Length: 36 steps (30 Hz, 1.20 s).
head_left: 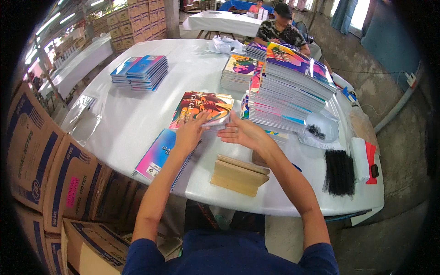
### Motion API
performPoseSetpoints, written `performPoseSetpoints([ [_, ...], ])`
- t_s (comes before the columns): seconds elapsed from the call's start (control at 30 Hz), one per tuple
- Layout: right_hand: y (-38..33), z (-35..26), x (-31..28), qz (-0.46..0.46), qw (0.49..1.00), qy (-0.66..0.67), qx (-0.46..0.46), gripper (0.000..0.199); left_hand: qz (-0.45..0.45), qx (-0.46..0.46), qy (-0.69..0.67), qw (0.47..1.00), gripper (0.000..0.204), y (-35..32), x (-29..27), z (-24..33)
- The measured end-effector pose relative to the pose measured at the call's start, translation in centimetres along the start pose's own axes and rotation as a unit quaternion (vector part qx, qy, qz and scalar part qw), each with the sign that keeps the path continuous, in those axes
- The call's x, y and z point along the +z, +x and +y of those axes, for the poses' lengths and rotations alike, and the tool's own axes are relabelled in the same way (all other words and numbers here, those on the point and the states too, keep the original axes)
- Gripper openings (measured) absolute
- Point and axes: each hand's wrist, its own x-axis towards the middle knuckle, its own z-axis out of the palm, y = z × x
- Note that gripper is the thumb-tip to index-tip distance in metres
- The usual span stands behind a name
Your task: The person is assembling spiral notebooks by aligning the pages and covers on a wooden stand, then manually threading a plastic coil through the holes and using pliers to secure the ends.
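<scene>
A low stack of notebooks with orange, red and black illustrated covers [215,101] lies in the middle of the table. My left hand [191,130] rests on its near edge, fingers spread over the top cover. Against the stack's right end is my right hand [243,133], its fingers stretched out and pointing left. Partly under my left forearm lies a blue and pink spiral notebook [158,151] with a blue coil along its edge. A tan wooden block with an upright ledge [236,178] sits between my forearms.
Tall notebook piles [288,87] stand close on the right. Blue notebook stacks [149,73] are at the far left. Black coils [339,172] lie near the right edge. Cardboard boxes [68,183] crowd the left side. A person in a cap [282,32] sits across the table.
</scene>
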Motion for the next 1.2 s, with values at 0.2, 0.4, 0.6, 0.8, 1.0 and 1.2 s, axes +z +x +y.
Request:
performPoseSetpoints([
  [0.2, 4.5, -0.4, -0.4, 0.055, 0.947, -0.244, -0.200, 0.034, 0.094, -0.004, -0.253, 0.963, 0.075, -1.2, 1.0, -2.3],
  [0.4, -7.6, -2.0, 1.6, 0.089, 0.773, -0.505, -0.373, 0.025, 0.133, -0.099, -0.665, 0.729, 0.067, -1.1, -4.3, -2.9],
  [0.6, -15.1, 3.4, -3.4, 0.124, 0.823, -0.321, -0.452, 0.024, -0.081, 0.009, -0.703, 0.707, 0.063, -2.9, -7.5, 4.9],
  [0.8, -17.3, 10.4, -8.7, 0.250, 0.833, -0.238, -0.432, 0.021, -0.240, 0.032, -0.648, 0.722, 0.045, -1.5, -7.3, 10.2],
  [1.0, -17.0, 12.2, -7.4, 0.253, 0.827, -0.192, -0.465, 0.021, -0.208, 0.096, -0.650, 0.724, 0.042, -2.5, -7.1, 9.5],
  [1.2, -15.2, 15.0, -10.6, 0.272, 0.804, -0.325, -0.418, 0.037, -0.161, 0.002, -0.587, 0.793, 0.065, -4.2, -2.7, 7.7],
])
